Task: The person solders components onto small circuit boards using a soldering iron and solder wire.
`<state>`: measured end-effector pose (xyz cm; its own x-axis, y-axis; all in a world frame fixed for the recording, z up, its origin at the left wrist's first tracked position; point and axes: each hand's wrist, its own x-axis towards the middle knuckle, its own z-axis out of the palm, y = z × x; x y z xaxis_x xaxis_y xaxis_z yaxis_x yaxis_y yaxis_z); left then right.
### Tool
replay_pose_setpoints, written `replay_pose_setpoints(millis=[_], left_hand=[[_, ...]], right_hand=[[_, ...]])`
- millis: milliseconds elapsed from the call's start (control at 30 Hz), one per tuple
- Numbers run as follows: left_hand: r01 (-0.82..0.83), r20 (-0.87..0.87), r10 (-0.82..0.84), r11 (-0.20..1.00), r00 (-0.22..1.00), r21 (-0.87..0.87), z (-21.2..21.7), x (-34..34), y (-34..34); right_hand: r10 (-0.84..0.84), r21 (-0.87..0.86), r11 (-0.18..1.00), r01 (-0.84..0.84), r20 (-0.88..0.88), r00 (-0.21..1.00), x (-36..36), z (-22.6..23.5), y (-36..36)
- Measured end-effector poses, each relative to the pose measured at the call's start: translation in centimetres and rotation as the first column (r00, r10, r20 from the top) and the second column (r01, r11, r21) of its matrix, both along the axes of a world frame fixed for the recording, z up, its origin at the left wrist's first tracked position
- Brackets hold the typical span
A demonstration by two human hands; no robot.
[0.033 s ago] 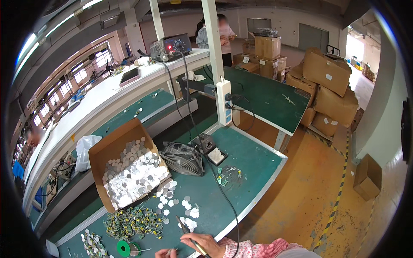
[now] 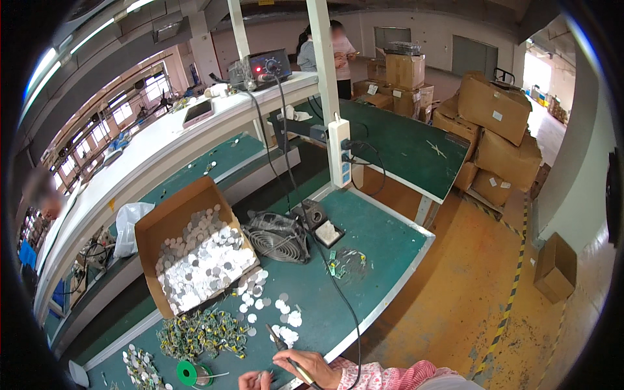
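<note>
My right hand is closed around a soldering iron. The iron's tip points away from me, over a small pile of white discs. My left hand is at the lower edge, left of the iron, fingers pinched together; whatever they hold is too small to make out. Near it lies a green spool of solder wire, its loose end reaching toward that hand. Beyond the spool is a heap of small circuit boards with wires. More discs with small parts lie to its left.
A cardboard box of white and grey discs lies at the back left. Beside it stand a small fan and a soldering stand with a sponge. The iron's cable crosses the green bench. A power strip hangs on the post.
My left hand has come slightly up and into view. The person at the far left has shifted a little. My right hand with the soldering iron looks unmoved.
</note>
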<state>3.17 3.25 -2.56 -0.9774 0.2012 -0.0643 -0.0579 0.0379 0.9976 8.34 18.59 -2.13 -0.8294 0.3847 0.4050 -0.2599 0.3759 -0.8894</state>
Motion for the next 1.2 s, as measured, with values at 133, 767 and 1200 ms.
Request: replay_pose_setpoints(millis=[133, 767, 1200], left_hand=[[0.058, 0.362, -0.187, 0.938, 0.913, 0.341, 1.0, 0.1, 2.2], [0.197, 0.356, -0.415, 0.837, 0.837, 0.511, 3.2, 1.5, 1.9], [0.192, 0.303, -0.389, 0.833, 0.87, 0.518, 4.5, 0.3, 2.1]], right_hand=[[-0.046, 0.016, 0.999, 0.047, -0.053, 0.998, 1.2, 1.5, -0.8], [-0.196, -0.179, 0.963, 0.201, 0.045, 0.98, 3.5, 3.2, -1.5], [-0.12, -0.31, 0.939, 0.151, 0.118, 0.986, 2.4, 5.0, -0.7]])
